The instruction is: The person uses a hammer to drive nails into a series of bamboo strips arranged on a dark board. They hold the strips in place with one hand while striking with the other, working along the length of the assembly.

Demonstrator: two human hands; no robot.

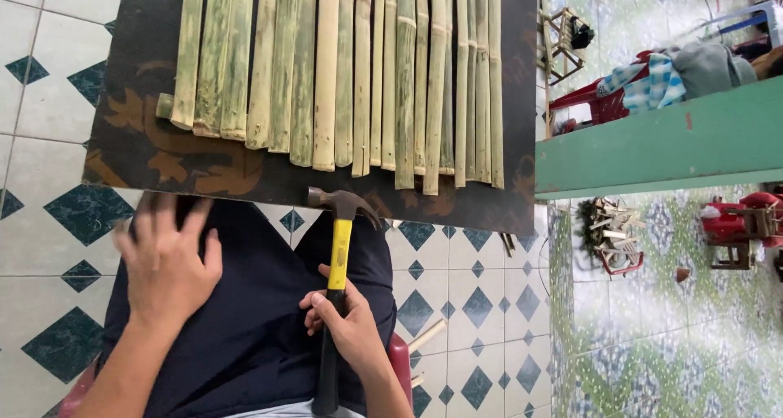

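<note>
My right hand (352,327) is curled tight around the hammer (336,287), head up, just off the board's (139,141) near edge. My left hand (167,259) lies flat on my thigh, fingers spread. Split bamboo slats (342,67), pale green and yellow, lie side by side across the board.

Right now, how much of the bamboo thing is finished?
Many split bamboo strips already lie side by side in a row on the dark board, covering most of it. The right hand holds a hammer with a yellow and black handle near the board's edge; the left hand rests on the lap. The strip ends are uneven, and no nails show.
</note>
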